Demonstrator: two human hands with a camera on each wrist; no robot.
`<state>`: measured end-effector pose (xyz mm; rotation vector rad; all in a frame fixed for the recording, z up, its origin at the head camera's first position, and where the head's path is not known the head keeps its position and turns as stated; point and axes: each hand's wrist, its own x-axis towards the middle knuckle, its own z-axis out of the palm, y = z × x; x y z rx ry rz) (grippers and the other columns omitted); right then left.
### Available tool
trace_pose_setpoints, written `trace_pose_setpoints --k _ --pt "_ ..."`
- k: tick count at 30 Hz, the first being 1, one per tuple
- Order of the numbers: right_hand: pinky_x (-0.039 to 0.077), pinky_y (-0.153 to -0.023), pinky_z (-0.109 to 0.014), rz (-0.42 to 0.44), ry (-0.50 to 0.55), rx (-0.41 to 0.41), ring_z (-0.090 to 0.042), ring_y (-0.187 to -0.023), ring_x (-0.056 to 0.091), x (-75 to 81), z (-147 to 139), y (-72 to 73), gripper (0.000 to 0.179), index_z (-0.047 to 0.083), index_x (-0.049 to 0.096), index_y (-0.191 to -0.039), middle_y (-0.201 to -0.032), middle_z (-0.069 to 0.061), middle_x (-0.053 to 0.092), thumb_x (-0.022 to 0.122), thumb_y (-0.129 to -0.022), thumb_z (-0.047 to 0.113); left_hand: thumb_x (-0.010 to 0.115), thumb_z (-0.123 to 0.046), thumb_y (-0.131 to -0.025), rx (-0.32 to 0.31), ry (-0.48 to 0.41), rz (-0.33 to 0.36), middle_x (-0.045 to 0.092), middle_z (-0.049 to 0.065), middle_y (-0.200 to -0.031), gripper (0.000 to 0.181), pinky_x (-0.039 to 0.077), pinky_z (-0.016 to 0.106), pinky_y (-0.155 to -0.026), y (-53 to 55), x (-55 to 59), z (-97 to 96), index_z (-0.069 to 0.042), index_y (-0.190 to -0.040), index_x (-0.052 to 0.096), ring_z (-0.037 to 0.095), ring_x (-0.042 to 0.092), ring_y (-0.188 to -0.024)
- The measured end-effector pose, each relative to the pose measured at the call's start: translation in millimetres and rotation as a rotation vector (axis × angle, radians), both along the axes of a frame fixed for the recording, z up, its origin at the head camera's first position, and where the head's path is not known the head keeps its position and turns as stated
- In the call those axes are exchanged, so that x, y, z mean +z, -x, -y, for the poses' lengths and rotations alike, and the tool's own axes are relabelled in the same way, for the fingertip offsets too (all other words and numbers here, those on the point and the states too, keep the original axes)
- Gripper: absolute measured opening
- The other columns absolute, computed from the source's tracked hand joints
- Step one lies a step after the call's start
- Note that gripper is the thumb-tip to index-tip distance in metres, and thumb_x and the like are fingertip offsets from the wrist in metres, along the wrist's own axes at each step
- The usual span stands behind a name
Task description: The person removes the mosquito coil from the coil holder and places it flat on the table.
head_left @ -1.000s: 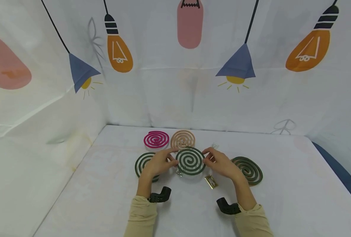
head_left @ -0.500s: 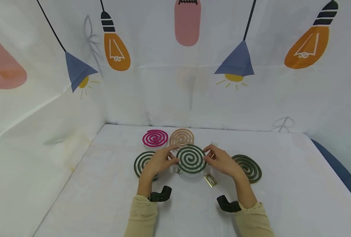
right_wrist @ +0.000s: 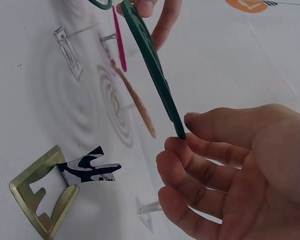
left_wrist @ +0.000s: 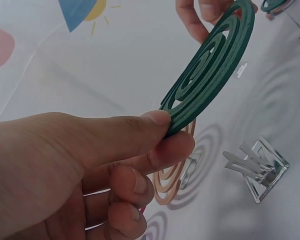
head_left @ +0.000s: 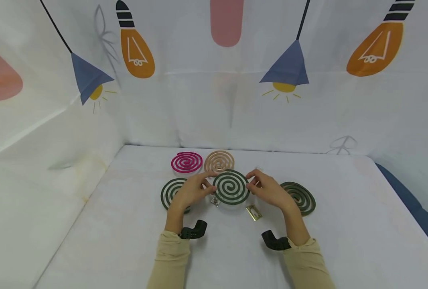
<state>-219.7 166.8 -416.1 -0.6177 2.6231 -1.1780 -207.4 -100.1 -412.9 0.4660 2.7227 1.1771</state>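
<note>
A green mosquito coil (head_left: 231, 187) is held up, tilted, above the white table between both hands. My left hand (head_left: 191, 190) pinches its left edge, the thumb on one face and a finger on the other. At the opposite edge, my right hand (right_wrist: 230, 165) pinches it between thumb and fingertips. Below the coil, a silver metal stand (left_wrist: 265, 172) with raised prongs lies on the table. A gold stand (right_wrist: 27, 210) with dark-patterned raised prongs is near the right hand.
Another green coil (head_left: 167, 193) is partly hidden behind the left hand. Further green coils (head_left: 302, 199) lie beside the right wrist. A pink coil (head_left: 186, 162) and a tan coil (head_left: 219, 161) stand raised at the back, near the printed wall cloth (head_left: 203, 108).
The head view has tilted slightly, so everything sits a little higher in it. Both hands keep their pinch on the green mosquito coil, with hardly any movement.
</note>
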Motion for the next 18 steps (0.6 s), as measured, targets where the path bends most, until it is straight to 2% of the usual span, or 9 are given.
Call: trace_pose_setpoints --k 6,15,18 --pt "0.045 -0.06 -0.027 0.009 -0.001 -0.014 -0.017 -0.075 0.059 3.4 -0.2 -0.7 0.029 0.004 0.054 -0.118 -0.089 -0.01 0.063 0.056 -0.094 0.02 0.066 -0.018 -0.088 -0.033 -0.006 -0.012 0.071 0.004 -0.085 0.046 0.043 0.025 -0.058 1.5 1.3 -0.3 -0.016 -0.132 0.054 0.009 0.056 -0.068" --pt "0.045 -0.062 -0.029 0.033 -0.005 -0.042 -0.024 -0.078 0.061 2.4 -4.0 -4.3 0.028 0.006 0.054 -0.119 -0.09 -0.008 0.062 0.056 -0.094 0.02 0.066 -0.018 -0.088 -0.034 -0.024 -0.012 0.07 0.002 -0.084 0.044 0.041 0.024 -0.055 -0.7 -3.5 -4.8 -0.017 -0.13 0.056 0.009 0.051 -0.062" --pt "0.045 -0.062 -0.03 0.037 0.018 -0.037 -0.026 -0.078 0.061 2.4 -1.7 -3.3 0.027 0.007 0.054 -0.118 -0.089 -0.008 0.063 0.056 -0.094 0.02 0.067 -0.02 -0.087 -0.008 -0.006 -0.02 0.07 0.0 -0.083 0.043 0.042 0.023 -0.055 -2.7 -3.3 -3.6 -0.017 -0.129 0.057 0.009 0.051 -0.063"
